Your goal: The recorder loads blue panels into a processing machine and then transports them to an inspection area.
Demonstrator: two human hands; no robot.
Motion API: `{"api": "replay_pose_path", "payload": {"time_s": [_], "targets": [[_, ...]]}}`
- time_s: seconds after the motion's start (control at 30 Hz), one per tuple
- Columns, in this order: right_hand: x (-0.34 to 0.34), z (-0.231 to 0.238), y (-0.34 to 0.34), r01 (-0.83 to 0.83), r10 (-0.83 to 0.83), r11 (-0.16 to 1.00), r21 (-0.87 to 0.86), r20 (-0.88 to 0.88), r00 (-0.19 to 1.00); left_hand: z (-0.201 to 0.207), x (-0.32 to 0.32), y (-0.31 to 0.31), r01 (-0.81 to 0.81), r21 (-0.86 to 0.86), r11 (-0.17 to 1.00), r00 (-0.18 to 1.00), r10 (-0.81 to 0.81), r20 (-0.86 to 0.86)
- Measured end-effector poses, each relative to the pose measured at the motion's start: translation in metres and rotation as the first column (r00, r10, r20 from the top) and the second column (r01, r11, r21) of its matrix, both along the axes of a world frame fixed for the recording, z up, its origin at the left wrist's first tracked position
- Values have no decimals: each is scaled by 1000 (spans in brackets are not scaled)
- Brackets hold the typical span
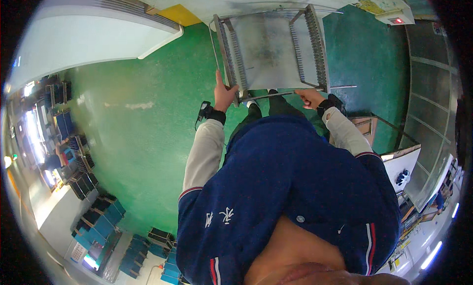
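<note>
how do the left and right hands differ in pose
The left hand has its index finger stretched forward; the right hand has its fingers curled in. The left hand is at the near left corner of the metal rack; the right hand is at the thin bar, near the right corner. Both have black wristbands and pale sleeves.

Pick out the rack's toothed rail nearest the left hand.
The left rail: its near end is right beside the left hand. The right rail stands opposite, its near end by the right hand instead.
</note>
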State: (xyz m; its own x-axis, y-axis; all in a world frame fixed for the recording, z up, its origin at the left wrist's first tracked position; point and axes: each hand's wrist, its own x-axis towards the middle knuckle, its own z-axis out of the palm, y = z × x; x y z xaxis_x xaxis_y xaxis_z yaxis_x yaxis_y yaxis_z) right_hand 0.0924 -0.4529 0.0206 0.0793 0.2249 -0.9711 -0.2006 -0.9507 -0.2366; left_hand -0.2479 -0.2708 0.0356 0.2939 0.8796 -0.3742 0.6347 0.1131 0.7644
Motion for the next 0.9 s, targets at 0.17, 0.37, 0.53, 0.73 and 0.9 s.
{"api": "replay_pose_path", "payload": {"time_s": [0.17,0.37,0.53,0.73,0.9], "targets": [[4,-15,-13,-56,56,998,1,16,998,11,-8,-12,14,31,999,1000,-13,-20],[-22,23,3,-889,458,458,-9,860,227,7,-25,-16,-6,-58,998,1000,8,27],[17,39,48,-919,546,371,-136,832,98,-10,-31,-28,-19,6,1000,994,18,104],[69,74,171,-872,275,488,-49,956,100,3,-36,-34,-58,32,998,994,55,90],[80,54,274,-863,267,502,64,937,225,9,-27,-23,-73,-71,995,997,73,1]]}}
